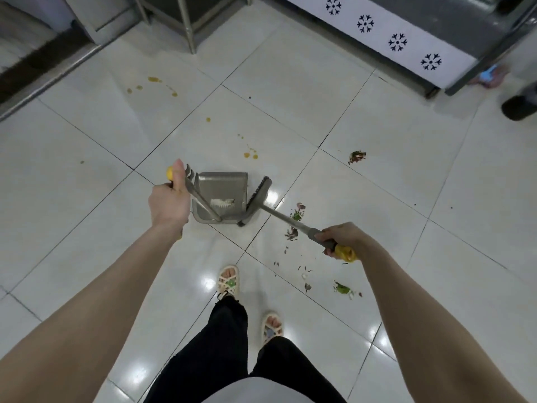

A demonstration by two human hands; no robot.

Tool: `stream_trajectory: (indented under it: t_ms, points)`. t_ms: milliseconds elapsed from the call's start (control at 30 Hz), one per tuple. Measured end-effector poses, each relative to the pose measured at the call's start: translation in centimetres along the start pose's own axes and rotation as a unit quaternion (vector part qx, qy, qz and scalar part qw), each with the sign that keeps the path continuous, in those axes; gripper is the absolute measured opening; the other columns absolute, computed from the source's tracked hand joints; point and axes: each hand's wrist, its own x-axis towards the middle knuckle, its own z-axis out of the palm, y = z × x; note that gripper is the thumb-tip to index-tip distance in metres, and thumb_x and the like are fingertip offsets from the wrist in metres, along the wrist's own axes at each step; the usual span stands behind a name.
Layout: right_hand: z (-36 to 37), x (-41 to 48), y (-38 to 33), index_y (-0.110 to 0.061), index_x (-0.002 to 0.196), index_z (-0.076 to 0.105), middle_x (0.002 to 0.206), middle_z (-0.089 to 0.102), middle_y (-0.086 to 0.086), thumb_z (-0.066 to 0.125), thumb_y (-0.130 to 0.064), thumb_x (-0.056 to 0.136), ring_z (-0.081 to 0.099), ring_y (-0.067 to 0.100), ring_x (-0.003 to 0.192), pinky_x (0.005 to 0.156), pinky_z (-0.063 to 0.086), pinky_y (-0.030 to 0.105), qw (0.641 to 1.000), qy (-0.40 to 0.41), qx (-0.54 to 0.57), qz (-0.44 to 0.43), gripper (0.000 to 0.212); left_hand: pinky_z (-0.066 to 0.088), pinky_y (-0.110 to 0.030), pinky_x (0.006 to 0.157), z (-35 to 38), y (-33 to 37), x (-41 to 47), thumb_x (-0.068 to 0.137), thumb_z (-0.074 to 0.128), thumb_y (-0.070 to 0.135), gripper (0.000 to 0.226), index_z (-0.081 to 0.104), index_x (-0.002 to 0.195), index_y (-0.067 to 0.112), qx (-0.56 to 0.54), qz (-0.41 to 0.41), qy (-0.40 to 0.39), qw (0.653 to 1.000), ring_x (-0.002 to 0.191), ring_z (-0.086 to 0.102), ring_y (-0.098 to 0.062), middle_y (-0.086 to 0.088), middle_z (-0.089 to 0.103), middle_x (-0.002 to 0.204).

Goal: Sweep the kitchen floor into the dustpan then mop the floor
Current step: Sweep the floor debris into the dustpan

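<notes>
— Where's the dustpan (220,188)?

— Standing on the floor (87,126), just ahead of the person's feet. It's a dull grey boxy scoop with a row of comb teeth along its top edge. A little clump of white bits (222,203) lies inside.

— And the hands?

— The left hand (170,199) is curled round the pan's long thin handle near its yellow cap, thumb lying up along it. The right hand (340,238) is wrapped in a fist round the grey grip of the broom (258,196), just above a yellow knob at the end. The shaft is slim metal, slanting down to a narrow head of dark stiff bristles. That head lies right against the pan's open right edge.

— What's the floor like?

— Big square white tiles, very glossy, with lamp glare on them and thin dark grout lines. Shredded green and purple scraps (296,213) are strewn on the tiles under the broom shaft. There is another small heap (357,157) farther off to the right and a leafy green piece (343,287) nearer the feet. Yellow-orange spots (251,155), wet-looking, sit just beyond the pan, and more trail off to the far left.

— Anything round the edges?

— Brushed-steel table legs (189,24) at the top, and a white panel (398,42) printed with dark snowflake shapes. The person wears pale strappy sandals (229,282) and black trousers (223,338).
</notes>
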Motion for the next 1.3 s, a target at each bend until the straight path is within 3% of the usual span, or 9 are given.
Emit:
stream_trajectory:
  t_ms: [133, 267, 433, 600, 767, 933, 1167, 1300]
  points:
    - [5.1, 1.6, -4.5, 0.008, 0.097, 0.062, 0.081, 0.058, 0.018, 0.07, -0.001, 0.081, 0.056, 0.018, 0.041, 0.041, 0.046, 0.023, 0.999, -0.022, 0.013, -0.019, 0.02, 0.04, -0.029, 0.052, -1.9, 1.5, 4.8, 0.085, 0.034, 0.074, 0.074, 0.049, 0.065, 0.005, 0.014, 0.002, 0.007, 1.0, 0.051, 0.048, -0.027, -0.011, 0.051, 0.067]
    - [10.0, 3.3, -8.3, 0.005, 0.095, 0.057, 0.069, 0.058, 0.017, 0.068, -0.005, 0.081, 0.055, 0.025, 0.058, 0.06, 0.046, 0.034, 0.999, -0.038, 0.008, -0.017, 0.021, 0.04, -0.029, 0.053, -3.4, 2.5, 8.9, 0.084, 0.032, 0.077, 0.077, 0.05, 0.069, 0.004, 0.035, -0.001, 0.011, 0.999, 0.051, 0.048, -0.027, -0.013, 0.051, 0.068]
    - [13.1, 5.0, -10.4, 0.004, 0.088, 0.052, 0.069, 0.057, 0.017, 0.067, -0.005, 0.084, 0.057, 0.025, 0.053, 0.042, 0.045, 0.025, 0.999, -0.029, 0.03, 0.03, 0.018, 0.039, -0.029, 0.051, -3.3, 3.1, 11.8, 0.084, 0.033, 0.077, 0.073, 0.047, 0.065, 0.007, 0.05, 0.002, 0.0, 0.999, 0.05, 0.046, -0.027, -0.01, 0.048, 0.063]
    - [10.0, 4.5, -8.5, 0.002, 0.096, 0.052, 0.087, 0.056, 0.018, 0.07, -0.01, 0.085, 0.058, 0.023, 0.057, 0.036, 0.05, 0.023, 0.993, -0.004, 0.073, 0.089, 0.025, 0.046, -0.04, 0.063, -1.4, 3.7, 12.2, 0.064, 0.028, 0.085, 0.081, 0.047, 0.059, 0.007, 0.063, 0.014, -0.043, 0.997, 0.062, 0.051, -0.03, -0.012, 0.051, 0.065]
    - [6.0, 2.7, -4.9, 0.001, 0.085, 0.053, 0.078, 0.057, 0.016, 0.073, -0.013, 0.084, 0.06, 0.024, 0.058, 0.053, 0.055, 0.031, 0.986, 0.046, 0.103, 0.127, 0.024, 0.054, -0.046, 0.07, 1.5, 3.8, 11.3, 0.086, 0.029, 0.075, 0.082, 0.053, 0.064, 0.0, 0.09, 0.036, -0.076, 0.992, 0.066, 0.057, -0.032, -0.015, 0.056, 0.067]
    - [3.4, 1.0, -0.6, 0.002, 0.088, 0.054, 0.085, 0.055, 0.017, 0.07, -0.009, 0.086, 0.059, 0.025, 0.06, 0.046, 0.053, 0.026, 0.97, 0.088, 0.169, 0.153, 0.02, 0.055, -0.047, 0.073, 4.3, 4.2, 9.7, 0.086, 0.028, 0.077, 0.08, 0.051, 0.058, 0.005, 0.11, 0.049, -0.107, 0.987, 0.075, 0.063, -0.038, -0.013, 0.056, 0.065]
    - [1.7, -1.8, 1.5, 0.006, 0.089, 0.059, 0.086, 0.058, 0.017, 0.074, -0.007, 0.081, 0.058, 0.021, 0.052, 0.039, 0.05, 0.021, 0.965, 0.114, 0.207, 0.11, 0.022, 0.056, -0.05, 0.073, 5.8, 4.0, 7.7, 0.077, 0.024, 0.084, 0.084, 0.053, 0.06, 0.007, 0.112, 0.055, -0.136, 0.983, 0.074, 0.062, -0.037, -0.012, 0.058, 0.068]
    - [1.6, -2.8, 1.9, 0.008, 0.102, 0.064, 0.082, 0.057, 0.016, 0.074, -0.006, 0.08, 0.057, 0.02, 0.047, 0.038, 0.048, 0.02, 0.972, 0.112, 0.19, 0.085, 0.028, 0.056, -0.05, 0.073, 5.6, 4.4, 6.6, 0.076, 0.025, 0.084, 0.083, 0.052, 0.059, 0.007, 0.106, 0.064, -0.131, 0.984, 0.071, 0.061, -0.037, -0.011, 0.056, 0.065]
